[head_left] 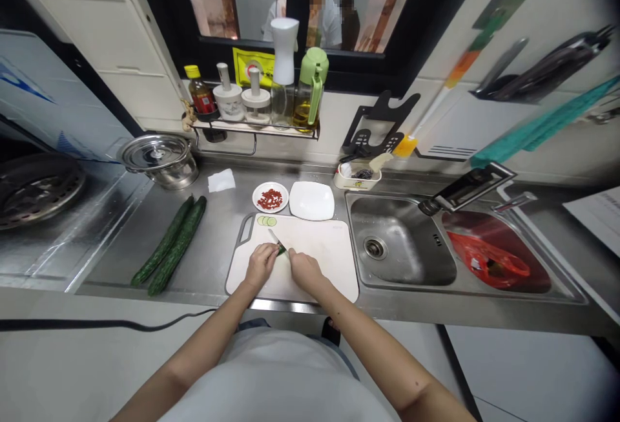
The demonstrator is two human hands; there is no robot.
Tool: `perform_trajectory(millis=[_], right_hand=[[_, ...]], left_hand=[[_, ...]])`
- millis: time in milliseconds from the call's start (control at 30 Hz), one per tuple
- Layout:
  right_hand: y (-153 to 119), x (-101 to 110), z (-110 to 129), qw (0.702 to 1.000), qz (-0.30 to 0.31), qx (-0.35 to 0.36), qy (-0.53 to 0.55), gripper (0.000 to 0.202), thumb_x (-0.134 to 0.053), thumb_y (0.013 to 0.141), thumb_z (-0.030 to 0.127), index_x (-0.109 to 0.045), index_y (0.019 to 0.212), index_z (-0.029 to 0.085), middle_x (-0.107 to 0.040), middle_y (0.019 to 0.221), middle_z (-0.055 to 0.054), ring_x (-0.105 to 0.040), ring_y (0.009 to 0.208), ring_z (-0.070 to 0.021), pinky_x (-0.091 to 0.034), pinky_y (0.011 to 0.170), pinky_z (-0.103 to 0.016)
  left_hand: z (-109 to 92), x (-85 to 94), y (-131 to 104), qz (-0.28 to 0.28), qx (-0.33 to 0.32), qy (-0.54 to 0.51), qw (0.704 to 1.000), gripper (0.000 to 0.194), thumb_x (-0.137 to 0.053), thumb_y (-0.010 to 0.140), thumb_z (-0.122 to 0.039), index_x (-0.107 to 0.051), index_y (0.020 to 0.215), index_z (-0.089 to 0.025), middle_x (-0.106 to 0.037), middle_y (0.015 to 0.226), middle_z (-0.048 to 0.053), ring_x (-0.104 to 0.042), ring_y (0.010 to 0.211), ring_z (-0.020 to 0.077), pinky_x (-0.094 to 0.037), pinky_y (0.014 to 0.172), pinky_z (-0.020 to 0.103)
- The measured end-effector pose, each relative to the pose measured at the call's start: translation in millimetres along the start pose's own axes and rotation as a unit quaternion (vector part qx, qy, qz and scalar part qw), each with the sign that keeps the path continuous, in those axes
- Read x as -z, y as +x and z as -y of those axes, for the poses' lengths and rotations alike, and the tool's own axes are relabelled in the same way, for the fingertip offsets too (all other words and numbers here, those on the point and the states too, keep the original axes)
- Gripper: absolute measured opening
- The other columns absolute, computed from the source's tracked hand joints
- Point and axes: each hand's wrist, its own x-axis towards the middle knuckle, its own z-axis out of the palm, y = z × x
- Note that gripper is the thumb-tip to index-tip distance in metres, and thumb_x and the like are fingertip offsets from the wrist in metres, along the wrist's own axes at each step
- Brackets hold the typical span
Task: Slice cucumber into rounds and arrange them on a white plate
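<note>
A white cutting board [320, 247] with a grey handle lies before me. My left hand [262, 263] is closed on a short dark-green cucumber piece [281, 250], mostly hidden by the fingers. Wrapped round the handle of a small knife [275, 238] is my right hand [305, 271]; the blade points up and left, against or just beside the cucumber piece. Several thin cucumber slices [267, 221] lie at the board's upper left. Behind the board stand a small white dish [256, 200] of red bits and a white squarish plate [311, 201]. Two long whole cucumbers [169, 247] lie to the left.
A lidded steel pot [162, 160] and a white paper [221, 180] are at the back left. Seasoning jars and an oil bottle [310, 89] stand on a wall rack. To the right is a double sink [402, 241] with a red plastic bag [489, 260]. People show through the window.
</note>
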Motion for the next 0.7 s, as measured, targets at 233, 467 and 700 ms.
perform_trajectory(millis=[233,467,700], right_hand=[[-2.7,-1.9,-1.1,1.0,0.001,-0.003,0.003,0.037,-0.031,0.084,0.004,-0.047,0.117,0.013,-0.067,0.093,-0.013,-0.063,0.093,-0.0204,-0.045,0.074,-0.029],[-16.2,-9.6,-5.9,1.0,0.014,-0.011,-0.014,0.033,-0.033,0.086,0.006,-0.046,0.115,0.013,-0.067,0.091,-0.014,-0.064,0.091,-0.0212,-0.045,0.073,-0.029],[5.3,-11.3,0.3,1.0,-0.018,0.001,-0.001,0.034,-0.032,0.085,0.004,-0.047,0.114,0.013,-0.067,0.09,-0.012,-0.064,0.09,-0.0201,-0.045,0.072,-0.027]], left_hand=[[-0.2,0.3,-0.2,0.002,0.002,-0.003,1.0,0.02,-0.047,0.09,-0.027,-0.065,0.094,-0.02,-0.067,0.094,0.006,-0.06,0.092,0.0182,-0.049,0.083,0.035],[-0.2,-0.7,-0.5,-0.004,0.005,-0.003,1.0,0.019,-0.047,0.09,-0.027,-0.066,0.092,-0.021,-0.067,0.094,0.006,-0.06,0.091,0.018,-0.049,0.083,0.034],[0.0,-0.4,-0.7,-0.002,0.002,0.001,1.0,0.02,-0.047,0.09,-0.027,-0.065,0.093,-0.02,-0.067,0.095,0.006,-0.06,0.092,0.0177,-0.049,0.084,0.034]])
